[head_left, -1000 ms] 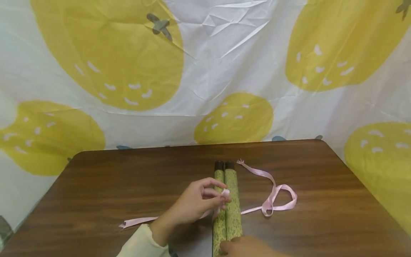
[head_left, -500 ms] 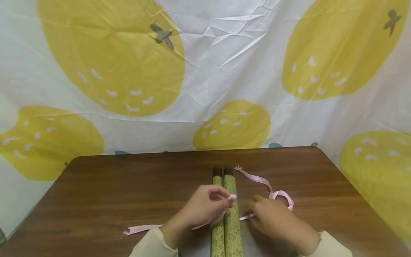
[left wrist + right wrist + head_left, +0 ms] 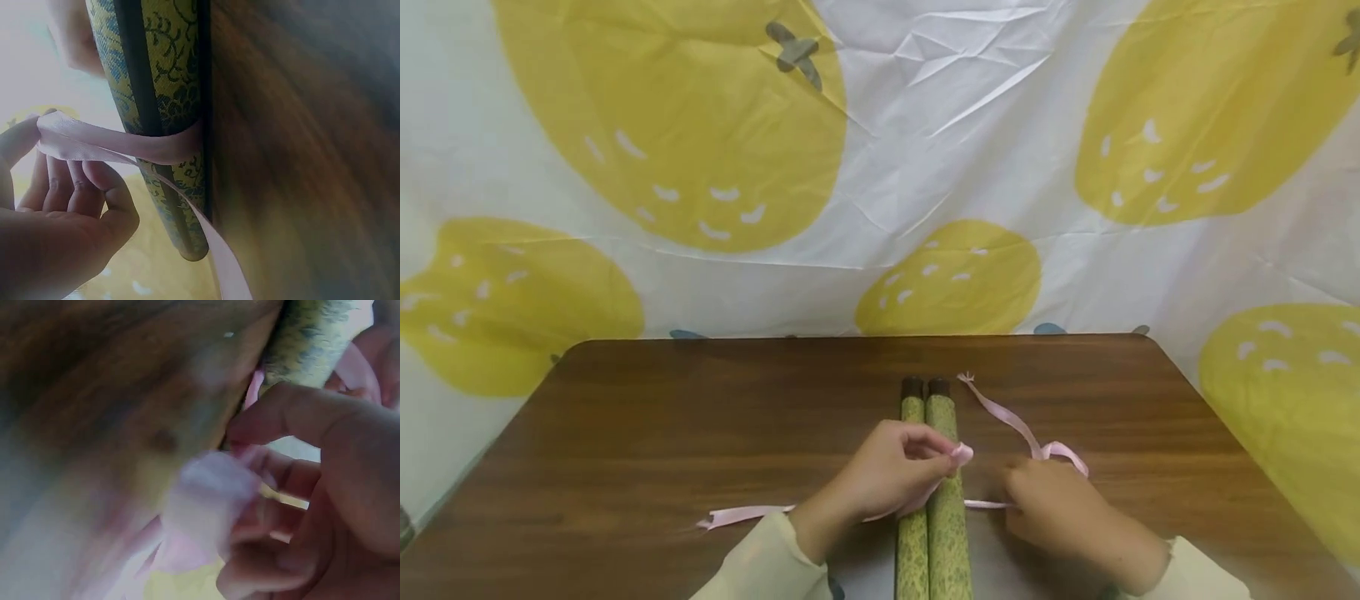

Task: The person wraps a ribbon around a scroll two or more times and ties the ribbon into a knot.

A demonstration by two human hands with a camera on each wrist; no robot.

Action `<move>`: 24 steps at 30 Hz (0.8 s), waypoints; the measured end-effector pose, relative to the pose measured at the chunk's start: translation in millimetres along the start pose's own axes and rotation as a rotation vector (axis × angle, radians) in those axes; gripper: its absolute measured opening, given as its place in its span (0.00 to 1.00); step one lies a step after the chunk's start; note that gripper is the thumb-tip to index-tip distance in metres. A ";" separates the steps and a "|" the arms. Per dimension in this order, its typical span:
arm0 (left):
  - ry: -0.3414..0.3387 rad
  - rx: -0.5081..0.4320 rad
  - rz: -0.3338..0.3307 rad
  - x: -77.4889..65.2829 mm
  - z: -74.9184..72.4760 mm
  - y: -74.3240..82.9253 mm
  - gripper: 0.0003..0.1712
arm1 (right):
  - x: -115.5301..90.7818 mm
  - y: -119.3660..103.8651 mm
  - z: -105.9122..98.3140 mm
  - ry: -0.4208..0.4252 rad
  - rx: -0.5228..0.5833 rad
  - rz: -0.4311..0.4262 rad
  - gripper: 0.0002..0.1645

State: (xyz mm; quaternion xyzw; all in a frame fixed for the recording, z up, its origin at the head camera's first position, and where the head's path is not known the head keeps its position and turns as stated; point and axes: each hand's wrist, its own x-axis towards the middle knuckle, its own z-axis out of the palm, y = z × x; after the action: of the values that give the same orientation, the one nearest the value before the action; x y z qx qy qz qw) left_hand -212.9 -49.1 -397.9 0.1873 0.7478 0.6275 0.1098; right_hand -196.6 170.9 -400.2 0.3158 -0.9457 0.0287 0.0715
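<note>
Movement: compared with a second ago, the right hand (image 3: 1052, 504) is off the patterned rolls (image 3: 947, 533) and at the pink ribbon (image 3: 987, 504) to their right; the left hand (image 3: 891, 471) is farther right over them.
Ribbon tail (image 3: 745, 515): lies on the counter (image 3: 647, 417) left of the rolls, its tip forked.
Left hand: thumb and fingertips clamped together on a folded loop of ribbon above the rolls; the left wrist view shows the ribbon running from them across the patterned fabric.
Patterned rolls: two, side by side on the counter, yellow-green, with dark caps (image 3: 912, 387) at the far ends.
Right hand: just beside the rolls, fingers curled in on the ribbon, blurred in its wrist view.
Ribbon end (image 3: 1009, 417): winds away beyond the right hand to a frayed tip near the caps.
Cloth (image 3: 1277, 400): hangs behind and to the right, white with yellow fruit shapes.
</note>
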 end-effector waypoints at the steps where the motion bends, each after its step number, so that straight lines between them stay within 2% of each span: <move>1: -0.001 0.006 0.009 0.4 0.0 0.6 0.14 | -1.6 -0.2 -2.8 -0.011 0.027 0.005 0.12; 7: 0.010 0.048 0.013 -0.7 -0.8 0.1 0.14 | -11.6 -5.2 -26.5 -0.044 0.146 -0.007 0.09; 14: 0.019 0.089 0.035 3.2 0.0 -2.7 0.09 | -17.6 -5.4 -62.4 -0.017 0.207 -0.047 0.08; 19: 0.009 0.096 0.041 2.8 0.6 -2.0 0.09 | -14.8 -10.2 -78.9 -0.002 0.220 -0.157 0.07; 21: -0.003 0.104 0.047 2.4 0.8 -1.3 0.09 | -9.9 -12.1 -82.6 0.027 0.196 -0.214 0.07; 24: -0.022 0.128 0.062 1.7 1.7 -0.6 0.10 | -1.4 -13.4 -86.6 0.035 0.226 -0.273 0.05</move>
State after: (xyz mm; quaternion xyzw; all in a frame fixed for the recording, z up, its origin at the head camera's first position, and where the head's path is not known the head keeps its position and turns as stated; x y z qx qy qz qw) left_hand -213.8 -47.0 -398.7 0.2238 0.7788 0.5796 0.0862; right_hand -177.3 169.6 -314.8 0.4466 -0.8835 0.1304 0.0552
